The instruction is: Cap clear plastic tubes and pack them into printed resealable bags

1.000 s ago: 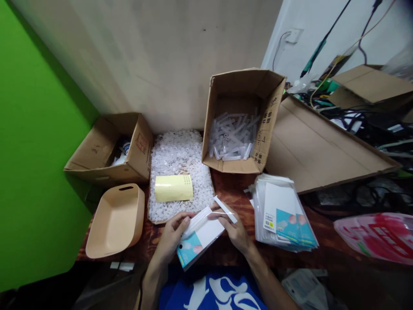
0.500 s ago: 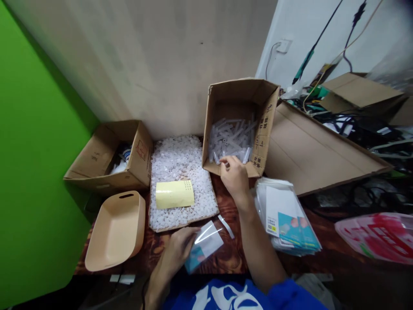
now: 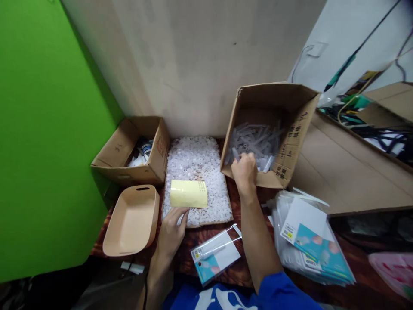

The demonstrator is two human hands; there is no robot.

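Note:
My right hand (image 3: 245, 174) reaches over the front edge of the tilted cardboard box (image 3: 277, 183), its fingers closed at the clear plastic tubes (image 3: 258, 137); one tube shows at the fingertips. My left hand (image 3: 173, 226) is at the front of the tray of small white pieces (image 3: 193, 155), thumb and index finger apart, fingertips by the lower edge of a yellow paper (image 3: 189, 193). Whether it touches the paper is unclear. A clear bag with a blue and white card (image 3: 217, 256) lies on the table between my forearms.
A beige bin (image 3: 130, 224) and an open cardboard box (image 3: 138, 172) are on the left. Bagged cards (image 3: 309, 237) are stacked on the right, before a large cardboard box (image 3: 342, 168) holding cables. A pink package (image 3: 393, 271) lies far right.
My left hand has let go of the bagged card and moved up to the yellow paper. My right hand has reached a little further among the tubes. The view has shifted left.

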